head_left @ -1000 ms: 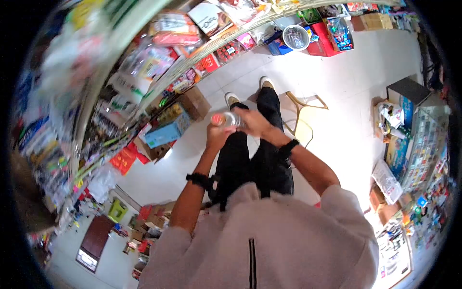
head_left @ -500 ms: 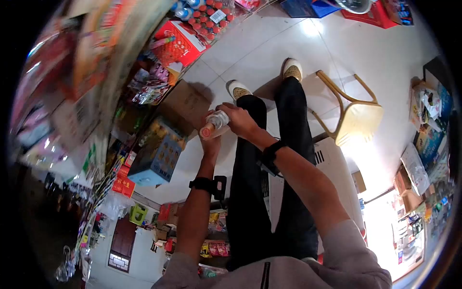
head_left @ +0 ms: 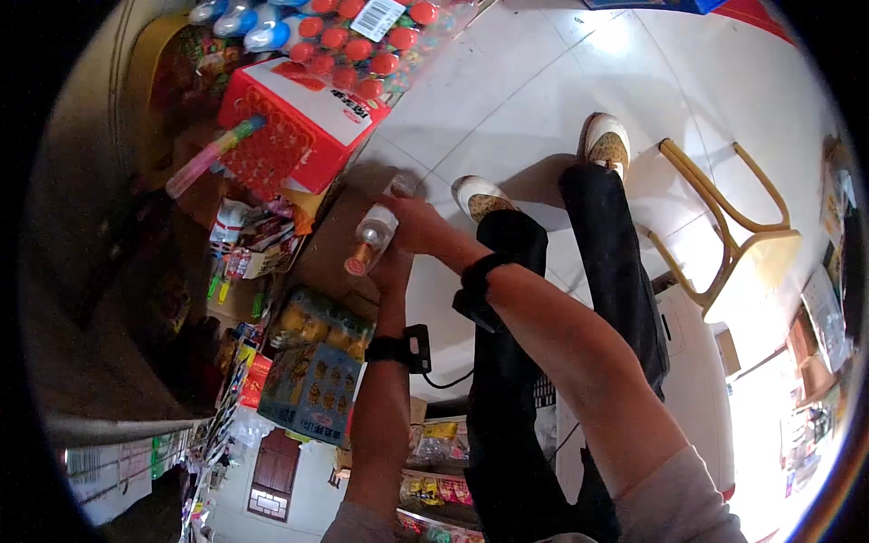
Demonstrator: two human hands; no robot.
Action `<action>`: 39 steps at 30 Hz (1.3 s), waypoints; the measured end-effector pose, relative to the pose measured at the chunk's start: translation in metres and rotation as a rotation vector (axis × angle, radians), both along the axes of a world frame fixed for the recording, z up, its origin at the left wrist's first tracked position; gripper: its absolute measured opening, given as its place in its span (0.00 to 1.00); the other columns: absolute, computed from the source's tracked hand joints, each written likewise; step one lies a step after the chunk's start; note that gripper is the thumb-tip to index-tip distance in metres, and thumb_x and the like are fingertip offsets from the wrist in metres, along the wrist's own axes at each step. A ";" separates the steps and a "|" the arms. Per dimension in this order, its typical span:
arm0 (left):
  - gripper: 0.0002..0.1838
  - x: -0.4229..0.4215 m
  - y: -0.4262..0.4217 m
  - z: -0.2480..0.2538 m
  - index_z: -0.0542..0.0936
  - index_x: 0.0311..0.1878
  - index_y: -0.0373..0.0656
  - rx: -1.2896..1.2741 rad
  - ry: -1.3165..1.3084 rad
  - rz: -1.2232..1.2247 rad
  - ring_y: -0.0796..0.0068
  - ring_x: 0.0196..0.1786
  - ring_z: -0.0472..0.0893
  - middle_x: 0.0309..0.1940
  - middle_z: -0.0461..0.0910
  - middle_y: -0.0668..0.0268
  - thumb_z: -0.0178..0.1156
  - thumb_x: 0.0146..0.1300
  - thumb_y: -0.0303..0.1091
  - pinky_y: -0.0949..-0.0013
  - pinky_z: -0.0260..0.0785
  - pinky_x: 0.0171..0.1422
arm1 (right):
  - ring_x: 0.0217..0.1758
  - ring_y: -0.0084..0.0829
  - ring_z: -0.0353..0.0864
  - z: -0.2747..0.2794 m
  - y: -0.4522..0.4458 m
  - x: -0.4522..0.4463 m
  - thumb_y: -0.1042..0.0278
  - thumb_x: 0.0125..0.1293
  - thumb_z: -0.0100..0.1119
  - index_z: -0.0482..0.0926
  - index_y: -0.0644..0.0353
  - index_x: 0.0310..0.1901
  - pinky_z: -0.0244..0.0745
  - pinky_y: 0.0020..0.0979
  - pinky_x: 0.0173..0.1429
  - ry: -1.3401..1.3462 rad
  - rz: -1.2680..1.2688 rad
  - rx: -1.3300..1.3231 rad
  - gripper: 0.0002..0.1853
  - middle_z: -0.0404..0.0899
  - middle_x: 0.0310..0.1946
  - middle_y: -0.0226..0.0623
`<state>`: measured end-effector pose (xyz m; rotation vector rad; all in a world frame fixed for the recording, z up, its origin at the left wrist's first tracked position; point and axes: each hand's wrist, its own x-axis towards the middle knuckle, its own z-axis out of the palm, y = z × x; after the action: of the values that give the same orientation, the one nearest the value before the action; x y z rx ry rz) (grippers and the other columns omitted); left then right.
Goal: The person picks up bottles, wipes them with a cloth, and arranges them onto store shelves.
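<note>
My right hand (head_left: 415, 223) is closed round a small clear bottle (head_left: 373, 237) with an orange-pink end, which tilts toward the lower left. Beneath and beside the bottle, my left hand (head_left: 391, 270) also grips it, its fingers partly hidden. Both hands are at the edge of the low shelf, over a brown cardboard box (head_left: 337, 237). A red and white box (head_left: 303, 122) lies up and left of them. Below them on the left are yellow wrapped packs (head_left: 319, 321) and a blue-grey printed box (head_left: 312, 389).
A wooden-framed stool (head_left: 756, 262) stands on the tiled floor (head_left: 507, 100) at the right. Plastic packs with red caps (head_left: 348, 41) lie at the top left. Small snack packets (head_left: 244, 231) fill the shelf. A white appliance (head_left: 701, 362) is behind my legs.
Both hands have moved left with the bottle, toward the low shelf. The view has shifted closer to the shelf, and the stool now appears farther right.
</note>
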<state>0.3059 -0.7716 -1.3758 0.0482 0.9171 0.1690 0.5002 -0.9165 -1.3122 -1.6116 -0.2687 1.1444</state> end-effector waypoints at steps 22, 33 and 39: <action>0.28 0.029 0.058 -0.059 0.56 0.74 0.44 2.003 0.726 -1.673 0.68 0.75 0.59 0.72 0.61 0.63 0.48 0.76 0.41 0.64 0.47 0.81 | 0.51 0.61 0.81 -0.053 0.050 0.003 0.74 0.54 0.65 0.65 0.59 0.67 0.80 0.50 0.54 -0.053 0.021 0.031 0.37 0.69 0.61 0.67; 0.26 0.012 0.071 -0.064 0.61 0.70 0.44 2.036 0.676 -1.468 0.66 0.70 0.65 0.67 0.67 0.62 0.51 0.74 0.42 0.62 0.56 0.75 | 0.47 0.56 0.84 -0.059 0.057 0.004 0.74 0.53 0.64 0.66 0.61 0.64 0.78 0.50 0.57 -0.207 0.074 0.103 0.33 0.78 0.53 0.58; 0.24 0.033 0.050 -0.042 0.64 0.68 0.42 1.950 0.639 -1.470 0.63 0.67 0.68 0.66 0.69 0.59 0.52 0.74 0.41 0.62 0.62 0.71 | 0.43 0.54 0.84 -0.069 0.051 -0.006 0.69 0.56 0.61 0.73 0.61 0.59 0.79 0.49 0.53 -0.388 -0.155 0.122 0.26 0.80 0.49 0.56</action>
<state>0.3385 -0.7214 -1.4175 2.6073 0.7771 -0.4238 0.4946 -0.8655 -1.3808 -1.7053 -0.4474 0.6788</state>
